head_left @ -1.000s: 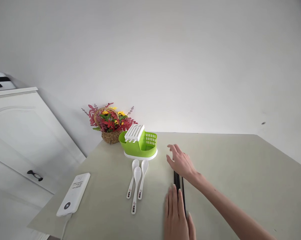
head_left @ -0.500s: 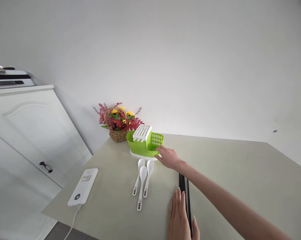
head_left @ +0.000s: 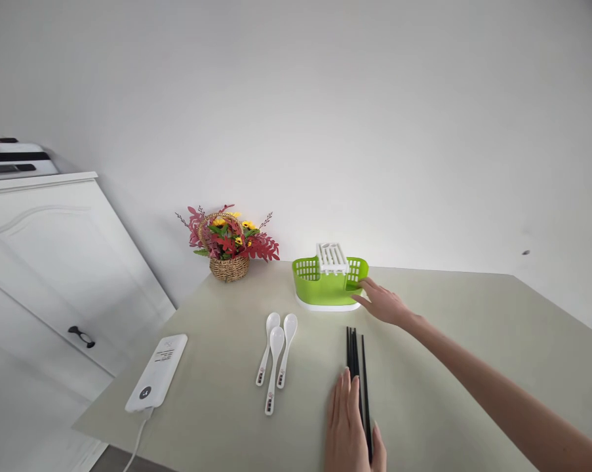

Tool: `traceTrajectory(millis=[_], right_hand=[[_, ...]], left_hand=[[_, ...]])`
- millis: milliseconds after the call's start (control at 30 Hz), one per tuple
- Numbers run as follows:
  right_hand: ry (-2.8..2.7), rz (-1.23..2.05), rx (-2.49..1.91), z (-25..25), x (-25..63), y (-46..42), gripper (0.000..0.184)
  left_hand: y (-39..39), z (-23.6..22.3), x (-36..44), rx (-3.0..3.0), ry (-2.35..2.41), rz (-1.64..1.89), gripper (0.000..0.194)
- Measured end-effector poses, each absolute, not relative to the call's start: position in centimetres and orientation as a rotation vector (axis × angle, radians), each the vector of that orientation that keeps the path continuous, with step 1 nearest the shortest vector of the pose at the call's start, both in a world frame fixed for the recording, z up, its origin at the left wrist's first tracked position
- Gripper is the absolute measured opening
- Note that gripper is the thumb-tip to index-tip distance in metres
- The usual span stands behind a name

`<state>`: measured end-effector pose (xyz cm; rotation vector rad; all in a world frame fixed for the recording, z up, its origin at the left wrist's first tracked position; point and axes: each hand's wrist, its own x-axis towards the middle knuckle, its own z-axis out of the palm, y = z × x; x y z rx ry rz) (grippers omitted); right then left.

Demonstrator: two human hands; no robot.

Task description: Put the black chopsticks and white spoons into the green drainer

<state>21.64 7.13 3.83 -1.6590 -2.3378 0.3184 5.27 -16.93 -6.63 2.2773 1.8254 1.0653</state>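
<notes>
My right hand (head_left: 381, 303) grips the right end of a green plastic utensil holder (head_left: 325, 288), with fingers over the low rim and the thumb at the front. A white slotted rack (head_left: 332, 257) sits on the holder's middle, and its base is white. My left hand (head_left: 347, 423) lies palm down at several black chopsticks (head_left: 353, 347), fingers stretched along their left side and thumb on their right. One chopstick lies slightly apart from the bunch; the hand hides their near ends. Three white spoons (head_left: 276, 341) lie on the table left of the chopsticks, bowls pointing away from me.
A wicker basket of artificial flowers (head_left: 229, 269) stands at the back left near the wall. A white power bank (head_left: 157, 373) with a cable lies by the table's left edge. Beyond that edge is a white cabinet (head_left: 50, 262).
The utensil holder has shifted right along the wall, away from the flower basket, and turned to show its long side. My right hand moved right with it; my left hand stayed at the chopsticks.
</notes>
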Motion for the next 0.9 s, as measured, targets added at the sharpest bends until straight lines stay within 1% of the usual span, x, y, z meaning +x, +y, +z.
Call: traceTrajectory(millis=[167,333,433,500,600,667,767,900], right_hand=[[-2.289,0.333,-1.690,2.6,27.9,6.0,0.045],[-2.253,0.336,-1.694,1.4,32.5,4.9,0.045],[-2.216,0.375,-1.696,0.8,34.9,4.3,0.045],[-2.180,0.406,-1.677,0.5,36.3,3.4,0.049],[-2.090,0.357,-1.581,0.0,37.6,0.8,0.059],[-1.979,0.281,-1.498,-0.5,37.6,-1.6,0.062],[-1.798,0.221,-1.414,-2.0,37.2,-5.3,0.055],[-1.746,0.244,-1.416,-4.3,37.0,-8.2,0.049]], left_hand=[[-16.9,-6.2,5.4,2.254,1.813,1.084,0.072],[-17.1,-5.7,5.4,2.280,1.794,1.073,0.069],[-17.1,-4.4,4.1,2.368,1.801,1.023,0.068],[-16.6,-3.1,2.2,2.434,1.835,0.979,0.068],[-14.9,-1.3,-1.8,2.416,2.081,1.004,0.065],[-13.6,-0.7,-4.6,2.373,2.277,0.991,0.066],[-12.2,-0.6,-7.6,2.340,2.470,0.852,0.067],[-11.7,-0.7,-9.0,2.273,2.591,0.657,0.071]])
